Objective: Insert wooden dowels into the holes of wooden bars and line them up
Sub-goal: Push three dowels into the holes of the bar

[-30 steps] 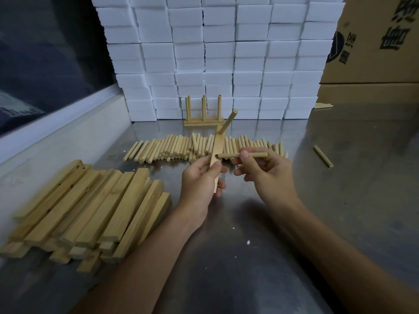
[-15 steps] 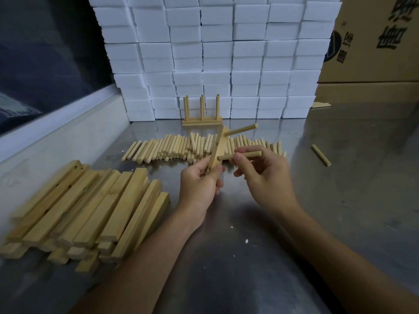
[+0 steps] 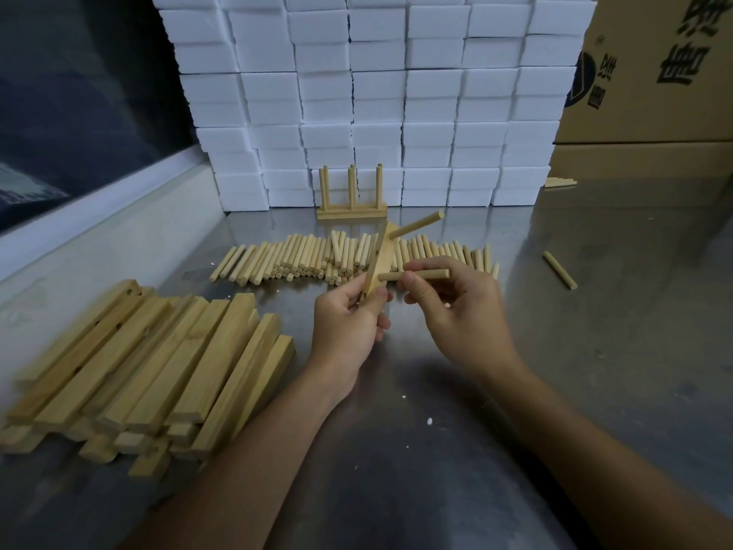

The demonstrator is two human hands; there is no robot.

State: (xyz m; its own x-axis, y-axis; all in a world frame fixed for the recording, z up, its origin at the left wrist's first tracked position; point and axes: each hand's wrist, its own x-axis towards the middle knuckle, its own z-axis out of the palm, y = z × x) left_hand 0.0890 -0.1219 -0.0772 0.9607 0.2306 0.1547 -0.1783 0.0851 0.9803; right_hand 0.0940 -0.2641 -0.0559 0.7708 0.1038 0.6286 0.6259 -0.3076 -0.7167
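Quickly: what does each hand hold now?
Left hand: grips the wooden bar.
Right hand: pinches a dowel at the bar.

Two bare forearms, no sleeves, bare hands: left hand (image 3: pixel 346 323), right hand (image 3: pixel 460 311).

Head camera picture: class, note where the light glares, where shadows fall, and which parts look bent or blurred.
Head view: soft glare lies on the metal table behind the dowel row; a dark shadow pools under the left hand and right hand; the wide lens bows the white block wall and cardboard box; the bar pile smears at its left edge.
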